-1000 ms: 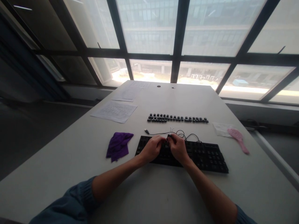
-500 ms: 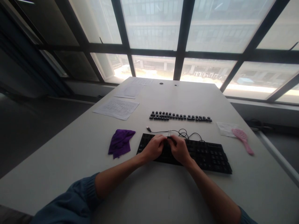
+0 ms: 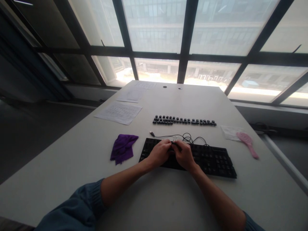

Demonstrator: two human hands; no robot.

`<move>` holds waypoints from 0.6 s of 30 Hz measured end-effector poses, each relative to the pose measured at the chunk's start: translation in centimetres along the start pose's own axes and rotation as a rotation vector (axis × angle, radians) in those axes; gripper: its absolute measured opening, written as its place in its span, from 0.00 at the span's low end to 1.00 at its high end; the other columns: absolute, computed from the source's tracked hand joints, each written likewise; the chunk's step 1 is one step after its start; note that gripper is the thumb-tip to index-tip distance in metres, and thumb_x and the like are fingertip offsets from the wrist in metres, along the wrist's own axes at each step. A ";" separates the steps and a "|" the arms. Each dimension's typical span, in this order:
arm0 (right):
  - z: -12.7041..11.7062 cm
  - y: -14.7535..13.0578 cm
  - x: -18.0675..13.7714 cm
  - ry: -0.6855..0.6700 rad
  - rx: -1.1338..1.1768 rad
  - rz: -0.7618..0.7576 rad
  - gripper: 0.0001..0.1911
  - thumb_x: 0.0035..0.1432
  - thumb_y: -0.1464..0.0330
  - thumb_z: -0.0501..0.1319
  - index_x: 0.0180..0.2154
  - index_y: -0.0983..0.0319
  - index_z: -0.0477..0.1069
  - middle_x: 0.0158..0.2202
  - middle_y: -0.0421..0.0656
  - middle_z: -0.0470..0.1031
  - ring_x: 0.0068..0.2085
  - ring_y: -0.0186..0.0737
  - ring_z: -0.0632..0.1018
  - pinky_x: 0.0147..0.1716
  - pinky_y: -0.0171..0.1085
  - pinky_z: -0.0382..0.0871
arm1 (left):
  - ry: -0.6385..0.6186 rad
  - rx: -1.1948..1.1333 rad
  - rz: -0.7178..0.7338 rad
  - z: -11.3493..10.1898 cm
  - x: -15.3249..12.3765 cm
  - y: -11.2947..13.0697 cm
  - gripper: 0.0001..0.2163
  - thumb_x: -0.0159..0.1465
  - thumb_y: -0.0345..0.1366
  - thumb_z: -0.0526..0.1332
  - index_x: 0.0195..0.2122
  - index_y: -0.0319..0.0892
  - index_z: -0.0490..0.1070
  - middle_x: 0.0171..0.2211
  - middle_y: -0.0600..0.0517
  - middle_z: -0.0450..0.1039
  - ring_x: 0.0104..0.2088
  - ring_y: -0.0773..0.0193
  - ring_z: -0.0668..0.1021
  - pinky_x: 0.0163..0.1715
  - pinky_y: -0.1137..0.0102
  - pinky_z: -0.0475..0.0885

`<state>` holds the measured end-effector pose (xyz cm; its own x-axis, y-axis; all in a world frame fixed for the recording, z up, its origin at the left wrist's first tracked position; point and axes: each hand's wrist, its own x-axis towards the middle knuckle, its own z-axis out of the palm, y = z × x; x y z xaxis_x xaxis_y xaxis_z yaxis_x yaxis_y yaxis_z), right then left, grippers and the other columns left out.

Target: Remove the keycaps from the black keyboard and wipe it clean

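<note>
Over the left half of a black keyboard [image 3: 211, 160], my left hand [image 3: 161, 152] and my right hand [image 3: 184, 154] meet at the fingertips. Both are closed around a small black keycap puller [image 3: 173, 143], mostly hidden by the fingers. Its thin wire loops stick out beyond them on the far side. Behind the keyboard, loose black keycaps [image 3: 183, 120] stand in rows. The keyboard's cable [image 3: 166, 136] lies coiled between, its USB plug at the left end.
Left of the keyboard lies a crumpled purple cloth [image 3: 124, 148]. Printed sheets of paper [image 3: 120, 112] rest farther back on the left. A pink hairbrush [image 3: 247, 142] overlaps a clear plastic bag [image 3: 229, 132] at the right. Windows rise behind the white table [image 3: 72, 163].
My hands stay together over the keyboard, with small finger shifts around the puller; my left fingers sit slightly farther right. The whole view has shifted slightly.
</note>
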<state>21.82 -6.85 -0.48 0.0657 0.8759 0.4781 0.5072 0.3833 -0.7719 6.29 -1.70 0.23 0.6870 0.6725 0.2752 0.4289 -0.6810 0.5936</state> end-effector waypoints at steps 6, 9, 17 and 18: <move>-0.1 -0.2 0.1 0.008 0.050 -0.012 0.12 0.65 0.66 0.56 0.28 0.59 0.70 0.27 0.41 0.72 0.30 0.41 0.71 0.34 0.38 0.65 | 0.017 0.095 0.026 0.7 -0.6 0.0 0.05 0.65 0.30 0.60 0.42 0.41 0.72 0.44 0.45 0.73 0.47 0.54 0.74 0.50 0.60 0.70; -0.1 -0.2 0.1 0.052 0.067 0.012 0.12 0.64 0.66 0.57 0.28 0.59 0.71 0.26 0.41 0.71 0.29 0.40 0.70 0.32 0.38 0.64 | 0.038 0.111 0.020 0.6 -0.7 0.1 0.04 0.67 0.32 0.60 0.42 0.41 0.71 0.43 0.46 0.72 0.46 0.55 0.74 0.49 0.60 0.71; 0.1 -0.1 0.2 0.149 0.072 0.108 0.14 0.64 0.63 0.57 0.27 0.59 0.69 0.23 0.40 0.70 0.26 0.39 0.69 0.28 0.37 0.62 | 0.117 -0.033 0.007 0.1 -0.7 0.3 0.07 0.66 0.31 0.61 0.45 0.44 0.69 0.41 0.49 0.73 0.45 0.57 0.74 0.49 0.61 0.71; 0.1 0.0 0.3 0.173 0.087 0.144 0.14 0.64 0.62 0.57 0.26 0.59 0.68 0.22 0.39 0.69 0.25 0.38 0.68 0.27 0.36 0.61 | 0.129 -0.037 0.002 0.0 -0.7 0.4 0.09 0.65 0.31 0.62 0.46 0.45 0.68 0.41 0.50 0.73 0.45 0.57 0.74 0.49 0.62 0.71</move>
<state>21.76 -6.60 -0.35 0.2823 0.8630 0.4190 0.4063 0.2881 -0.8671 5.96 -2.47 0.22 0.6058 0.7046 0.3696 0.4042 -0.6726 0.6199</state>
